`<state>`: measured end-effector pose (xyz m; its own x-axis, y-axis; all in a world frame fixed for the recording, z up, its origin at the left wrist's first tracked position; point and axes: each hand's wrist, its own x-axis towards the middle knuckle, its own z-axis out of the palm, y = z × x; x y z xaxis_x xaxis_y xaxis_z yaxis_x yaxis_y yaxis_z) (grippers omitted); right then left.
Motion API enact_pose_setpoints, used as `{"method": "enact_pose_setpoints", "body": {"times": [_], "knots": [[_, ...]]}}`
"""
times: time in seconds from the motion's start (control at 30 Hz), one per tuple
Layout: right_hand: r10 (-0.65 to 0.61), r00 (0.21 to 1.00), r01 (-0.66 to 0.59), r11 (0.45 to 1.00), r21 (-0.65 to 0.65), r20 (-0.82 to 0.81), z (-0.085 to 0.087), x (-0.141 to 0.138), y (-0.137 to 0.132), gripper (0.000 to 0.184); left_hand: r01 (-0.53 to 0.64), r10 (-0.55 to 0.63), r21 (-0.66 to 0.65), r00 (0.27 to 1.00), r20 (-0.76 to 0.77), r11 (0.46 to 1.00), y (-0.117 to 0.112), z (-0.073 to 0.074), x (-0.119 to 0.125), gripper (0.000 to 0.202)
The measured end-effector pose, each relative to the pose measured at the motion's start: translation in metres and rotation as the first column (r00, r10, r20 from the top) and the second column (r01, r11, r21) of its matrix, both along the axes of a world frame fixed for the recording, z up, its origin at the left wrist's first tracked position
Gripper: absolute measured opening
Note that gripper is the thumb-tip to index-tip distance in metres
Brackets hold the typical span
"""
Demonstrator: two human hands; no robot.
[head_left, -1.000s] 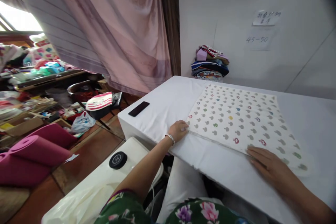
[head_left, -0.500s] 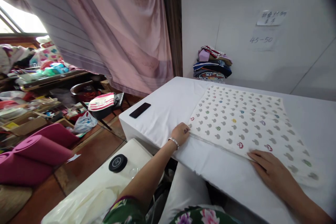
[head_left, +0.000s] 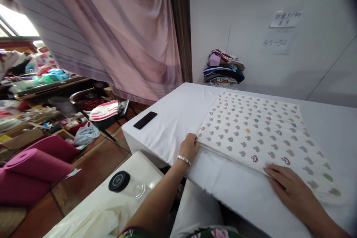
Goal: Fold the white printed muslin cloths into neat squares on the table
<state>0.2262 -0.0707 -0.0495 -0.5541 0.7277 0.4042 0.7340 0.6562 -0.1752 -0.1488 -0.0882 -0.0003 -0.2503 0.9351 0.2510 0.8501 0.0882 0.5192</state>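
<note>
A white cloth (head_left: 251,130) printed with grey and a few coloured mushroom shapes lies flat in layers on the white-covered table (head_left: 173,111). My left hand (head_left: 190,146), with a bracelet at the wrist, is closed on the cloth's near left corner. Farther right, my right hand (head_left: 288,184) pinches the near edge of the same cloth, thumb below and fingers on top. The cloth's near edge shows several stacked layers between the two hands.
A black phone (head_left: 145,120) lies at the table's left. Folded clothes (head_left: 224,68) are piled against the wall. A black-lidded jar (head_left: 119,181) stands on a lower white surface. Left are a chair (head_left: 104,113), pink rolled mats (head_left: 36,167) and a curtain (head_left: 134,33).
The view has shifted slightly to the right. Both hands keep their hold on the cloth's near edge, and the cloth looks almost unchanged.
</note>
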Motion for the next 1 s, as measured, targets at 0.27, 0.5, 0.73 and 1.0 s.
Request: {"method": "enact_pose_setpoints", "body": {"times": [0.27, 0.5, 0.73, 1.0], "knots": [[-0.005, 1.0, 0.005, 0.999, 0.047, -0.009, -0.005, 0.0, 0.003, 0.03, -0.074, 0.06, -0.087, 0.986, -0.153, 0.993, -0.005, 0.005, 0.0, 0.012], [0.031, 0.999, -0.028, 0.995, 0.1, -0.035, 0.0, -0.005, 0.004, 0.028, -0.076, 0.065, -0.095, 0.992, -0.107, 0.993, 0.0, 0.004, -0.002, 0.006], [0.04, 0.998, -0.04, 0.999, -0.016, -0.055, 0.016, -0.011, -0.001, 0.028, -0.143, 0.135, -0.163, 0.989, -0.059, 0.976, 0.001, 0.009, -0.007, 0.003], [0.03, 0.995, -0.041, 0.992, -0.12, -0.092, 0.028, -0.018, -0.005, 0.028, -0.067, 0.067, -0.209, 0.998, -0.006, 0.976, 0.002, 0.012, -0.01, 0.012]]}}
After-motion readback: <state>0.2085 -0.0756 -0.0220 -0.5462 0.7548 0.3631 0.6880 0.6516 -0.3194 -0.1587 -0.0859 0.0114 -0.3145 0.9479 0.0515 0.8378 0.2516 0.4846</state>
